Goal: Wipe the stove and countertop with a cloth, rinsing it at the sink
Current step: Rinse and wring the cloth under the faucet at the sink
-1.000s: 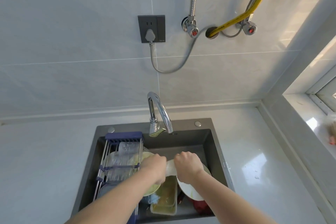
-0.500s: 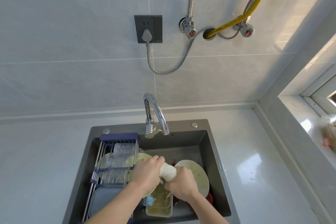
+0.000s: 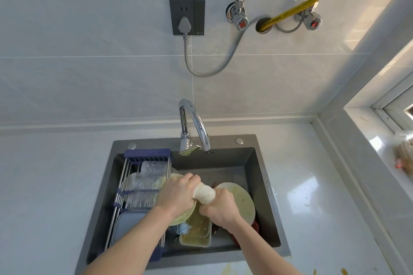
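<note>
Both fists [image 3: 176, 194] round twisted cloth [image 3: 204, 194]

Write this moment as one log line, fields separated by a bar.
step: wringing | cloth: twisted, white | left hand: grips one end | right hand: grips other end | place: above sink | faucet: no water visible

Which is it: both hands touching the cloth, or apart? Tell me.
Touching. The head view shows the left hand and right hand each gripping an end of the twisted cloth.

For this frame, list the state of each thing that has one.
cloth: twisted, gripped at both ends
left hand: grips cloth
right hand: grips cloth
faucet: no water seen running
plug: in the wall socket
plate: dirty, in the sink
plastic container: greasy, in the sink
</note>
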The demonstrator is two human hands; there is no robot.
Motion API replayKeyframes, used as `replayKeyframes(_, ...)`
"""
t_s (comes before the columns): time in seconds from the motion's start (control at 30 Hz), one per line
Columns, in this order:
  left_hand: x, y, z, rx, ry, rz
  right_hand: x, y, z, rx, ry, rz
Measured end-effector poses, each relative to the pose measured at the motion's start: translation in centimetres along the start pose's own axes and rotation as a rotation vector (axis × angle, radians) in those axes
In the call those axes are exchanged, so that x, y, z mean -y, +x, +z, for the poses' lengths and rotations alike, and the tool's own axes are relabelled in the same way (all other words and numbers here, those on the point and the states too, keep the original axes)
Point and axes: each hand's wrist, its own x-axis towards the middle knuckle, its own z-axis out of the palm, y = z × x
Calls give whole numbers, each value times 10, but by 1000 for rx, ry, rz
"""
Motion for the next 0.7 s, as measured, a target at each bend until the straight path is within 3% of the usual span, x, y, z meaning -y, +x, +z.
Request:
replayKeyframes(0.07,-2,-5,4,8,-8,-8,-2,-1,1,-1,-50,-4)
replayKeyframes(0.23,1,-6,9,96,-172,-140,-8,4,0,-111,-450,-113)
replayKeyframes(0.43,15,12,-20,331,-474,-183,-33,5,-16,-32,-134,-256)
replayKeyframes(0.5,24,11,-38,452,-679,-223,-36,2,-24,-110,-226,-376)
replayKeyframes(0.6,23,6,-56,628,-1083,-290,-34,0,-45,-350,-370,-457)
replayKeyframes(0.7,12,-3,-61,670,-1404,-402,-23,-2,-54,-585,-394,-553)
